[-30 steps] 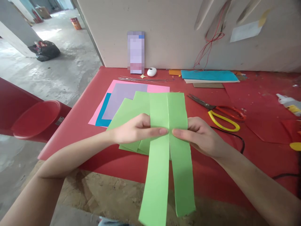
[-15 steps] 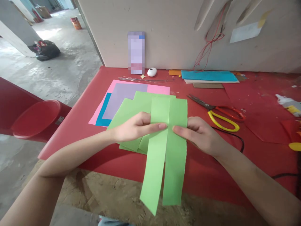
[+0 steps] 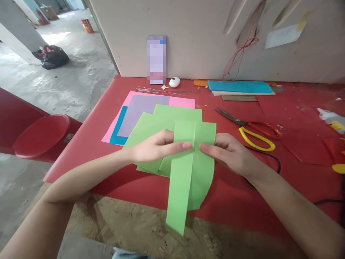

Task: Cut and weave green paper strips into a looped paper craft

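Observation:
In front of me a piece of light green paper (image 3: pixel 180 180) is pinched between my two hands. A line runs down its middle, and below my thumbs it is split into two hanging strips. My left hand (image 3: pixel 156 146) grips the left strip, thumb on top and fingers behind. On the other side, my right hand (image 3: pixel 231 153) pinches the right strip (image 3: pixel 203 180) the same way, with its lower part curling. The thumb tips lie close together on either side of the line. Behind the held piece lie more green sheets (image 3: pixel 178 112) on the red table.
Pink (image 3: pixel 182 103), purple (image 3: pixel 145 108) and blue papers lie left of the green sheets. Scissors (image 3: pixel 242 126) with red and yellow handles rest at right. A phone (image 3: pixel 156 59) leans on the wall by a white oval object (image 3: pixel 174 82). A red bucket (image 3: pixel 44 138) stands left.
The held green paper has come down a little at its top. Its lower strips have swung up, and the right one now curls. Both hands keep their pinch in nearly the same place.

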Demonstrator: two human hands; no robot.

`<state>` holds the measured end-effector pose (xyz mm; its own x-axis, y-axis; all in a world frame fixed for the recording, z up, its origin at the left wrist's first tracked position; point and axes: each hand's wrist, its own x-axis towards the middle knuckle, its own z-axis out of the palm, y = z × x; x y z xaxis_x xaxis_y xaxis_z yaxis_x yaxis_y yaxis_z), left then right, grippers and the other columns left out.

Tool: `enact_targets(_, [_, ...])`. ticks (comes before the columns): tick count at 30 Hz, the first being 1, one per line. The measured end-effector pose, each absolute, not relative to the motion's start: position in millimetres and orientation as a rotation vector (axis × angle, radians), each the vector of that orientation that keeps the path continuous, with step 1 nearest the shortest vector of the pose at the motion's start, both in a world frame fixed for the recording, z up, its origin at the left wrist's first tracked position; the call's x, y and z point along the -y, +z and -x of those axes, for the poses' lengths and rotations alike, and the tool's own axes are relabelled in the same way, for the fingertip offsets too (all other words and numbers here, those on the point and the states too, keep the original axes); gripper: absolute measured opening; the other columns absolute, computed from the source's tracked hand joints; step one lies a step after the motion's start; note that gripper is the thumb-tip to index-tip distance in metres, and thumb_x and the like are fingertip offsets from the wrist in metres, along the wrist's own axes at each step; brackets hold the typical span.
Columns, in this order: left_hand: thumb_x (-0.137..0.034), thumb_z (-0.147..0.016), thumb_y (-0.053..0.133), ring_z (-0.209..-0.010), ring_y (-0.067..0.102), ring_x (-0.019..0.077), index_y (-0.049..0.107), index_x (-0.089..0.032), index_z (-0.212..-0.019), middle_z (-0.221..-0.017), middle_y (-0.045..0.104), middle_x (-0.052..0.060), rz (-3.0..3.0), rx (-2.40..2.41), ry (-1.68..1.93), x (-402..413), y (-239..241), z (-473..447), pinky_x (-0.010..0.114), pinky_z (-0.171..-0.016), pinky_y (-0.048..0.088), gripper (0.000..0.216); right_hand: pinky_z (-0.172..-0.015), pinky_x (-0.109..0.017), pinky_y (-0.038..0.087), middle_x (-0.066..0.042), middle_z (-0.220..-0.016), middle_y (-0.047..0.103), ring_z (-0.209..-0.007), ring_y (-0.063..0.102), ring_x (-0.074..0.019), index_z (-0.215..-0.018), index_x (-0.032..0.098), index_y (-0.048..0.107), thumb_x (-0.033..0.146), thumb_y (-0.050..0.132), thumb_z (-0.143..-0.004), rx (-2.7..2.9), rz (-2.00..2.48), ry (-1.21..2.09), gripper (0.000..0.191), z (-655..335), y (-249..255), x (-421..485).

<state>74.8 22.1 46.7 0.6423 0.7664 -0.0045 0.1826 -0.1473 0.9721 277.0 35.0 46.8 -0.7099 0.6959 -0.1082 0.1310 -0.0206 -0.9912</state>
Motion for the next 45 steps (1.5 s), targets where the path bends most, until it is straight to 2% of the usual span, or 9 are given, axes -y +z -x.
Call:
enact_targets(6, [-0.044, -0.088, 0.045, -0.045, 0.018, 0.0058, 0.021, -0.019, -0.053, -0.052, 0.017, -0.006, -1.672, -0.737, 0.567, -22, 47, -75, 0.025, -0.042, 0.016, 0.05, -0.044, -0.026, 0.032, 0.002, -0.047, 0.039, -0.046, 0.041, -0.01, -0.05, 0.02, 0.042, 0.052, 0.052, -0.081, 1.944, 0.834, 1.851, 0.045, -278, 49, -34])
enact_targets(13, [-0.039, -0.09, 0.044, -0.047, 0.018, 0.0057, 0.025, -0.018, -0.056, -0.054, 0.019, -0.006, -1.678, -0.593, 0.493, -24, 48, -73, 0.024, -0.042, 0.017, 0.044, -0.043, -0.024, 0.029, 0.004, -0.051, 0.035, -0.045, 0.036, -0.0082, -0.056, 0.02, 0.043, 0.042, 0.054, -0.081, 1.937, 0.845, 1.833, 0.035, -279, 49, -35])
enact_targets(17, [-0.037, -0.089, 0.044, -0.048, 0.02, 0.006, 0.027, -0.018, -0.057, -0.054, 0.021, -0.006, -1.713, -0.689, 0.622, -24, 48, -76, 0.023, -0.043, 0.019, 0.042, -0.043, -0.023, 0.033, 0.004, -0.051, 0.037, -0.045, 0.038, -0.0078, -0.055, 0.02, 0.041, 0.039, 0.054, -0.082, 1.868, 0.847, 1.795, 0.035, -275, 46, -34])
enact_targets(20, [-0.039, -0.088, 0.047, -0.044, 0.016, 0.0052, 0.022, -0.019, -0.053, -0.05, 0.017, -0.007, -1.697, -0.801, 0.699, -22, 48, -78, 0.023, -0.04, 0.016, 0.047, -0.04, -0.022, 0.03, 0.005, -0.049, 0.035, -0.043, 0.036, -0.0066, -0.055, 0.019, 0.041, 0.037, 0.057, -0.08, 1.828, 0.813, 1.809, 0.035, -275, 46, -34])
enact_targets(26, [-0.039, -0.087, 0.048, -0.043, 0.015, 0.0052, 0.02, -0.02, -0.051, -0.049, 0.014, -0.007, -1.636, -0.781, 0.531, -25, 49, -76, 0.024, -0.039, 0.015, 0.049, -0.042, -0.023, 0.027, 0.005, -0.051, 0.035, -0.044, 0.034, -0.0067, -0.056, 0.019, 0.044, 0.041, 0.05, -0.085, 1.914, 0.763, 1.89, 0.037, -281, 44, -39])
enact_targets(31, [-0.035, -0.087, 0.048, -0.046, 0.018, 0.0055, 0.027, -0.018, -0.054, -0.052, 0.019, -0.007, -1.714, -0.742, 0.539, -30, 45, -75, 0.023, -0.042, 0.018, 0.042, -0.042, -0.022, 0.028, 0.006, -0.055, 0.036, -0.046, 0.034, -0.0062, -0.07, 0.018, 0.053, 0.043, 0.053, -0.083, 1.96, 0.879, 1.769, 0.028, -279, 37, -46])
enact_targets(34, [-0.036, -0.088, 0.045, -0.051, 0.023, 0.0067, 0.037, -0.017, -0.06, -0.056, 0.025, -0.006, -1.773, -0.839, 0.591, -31, 44, -77, 0.022, -0.046, 0.021, 0.035, -0.04, -0.021, 0.025, 0.006, -0.054, 0.032, -0.045, 0.033, -0.0056, -0.064, 0.018, 0.048, 0.044, 0.054, -0.082, 1.941, 0.901, 1.68, 0.033, -275, 36, -47])
enact_targets(39, [-0.034, -0.089, 0.043, -0.05, 0.023, 0.0069, 0.047, -0.016, -0.067, -0.055, 0.026, -0.006, -1.858, -0.898, 0.518, -33, 47, -77, 0.022, -0.046, 0.023, 0.029, -0.039, -0.023, 0.015, 0.007, -0.051, 0.017, -0.043, 0.018, -0.0048, -0.054, 0.019, 0.031, 0.042, 0.057, -0.081, 2.127, 0.872, 1.601, 0.044, -279, 40, -49])
enact_targets(45, [-0.035, -0.088, 0.045, -0.047, 0.021, 0.006, 0.047, -0.015, -0.063, -0.053, 0.024, -0.007, -1.877, -0.971, 0.472, -41, 50, -66, 0.021, -0.042, 0.019, 0.031, -0.043, -0.026, 0.015, 0.005, -0.055, 0.019, -0.048, 0.019, -0.0073, -0.054, 0.019, 0.034, 0.05, 0.054, -0.081, 2.224, 1.029, 1.443, 0.045, -299, 55, -59])
